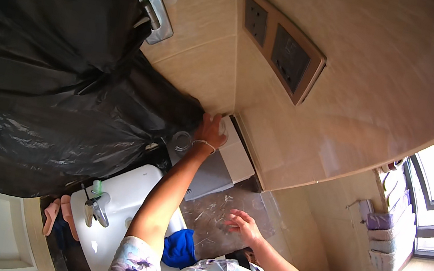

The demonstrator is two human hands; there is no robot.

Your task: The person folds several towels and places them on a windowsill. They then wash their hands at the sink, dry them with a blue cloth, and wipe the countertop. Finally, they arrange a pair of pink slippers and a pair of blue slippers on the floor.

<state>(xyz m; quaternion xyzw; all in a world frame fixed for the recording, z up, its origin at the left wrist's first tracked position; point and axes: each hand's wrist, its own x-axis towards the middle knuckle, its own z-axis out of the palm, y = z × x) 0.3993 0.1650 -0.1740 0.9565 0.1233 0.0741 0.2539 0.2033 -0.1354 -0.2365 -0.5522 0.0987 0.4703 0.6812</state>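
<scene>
My left hand [210,132], with a bracelet at the wrist, reaches forward to the wall corner. Its fingers curve round something small and pale that I cannot make out, beside the edge of a large black plastic sheet [80,88]. Just under this hand are a grey flat-topped unit [207,171] with a round ring on it and a pale panel [236,159] along the wall. Lower down, my right hand [244,226] hovers in the air with fingers apart and nothing in them.
Below the sheet stands a white washbasin [125,192] with a metal tap [97,210]. A blue cloth [179,248] is close to my body. Pink slippers [64,213] lie at left. Wall sockets [282,45] and a metal holder [154,11] are above; folded towels [382,237] hang by the window.
</scene>
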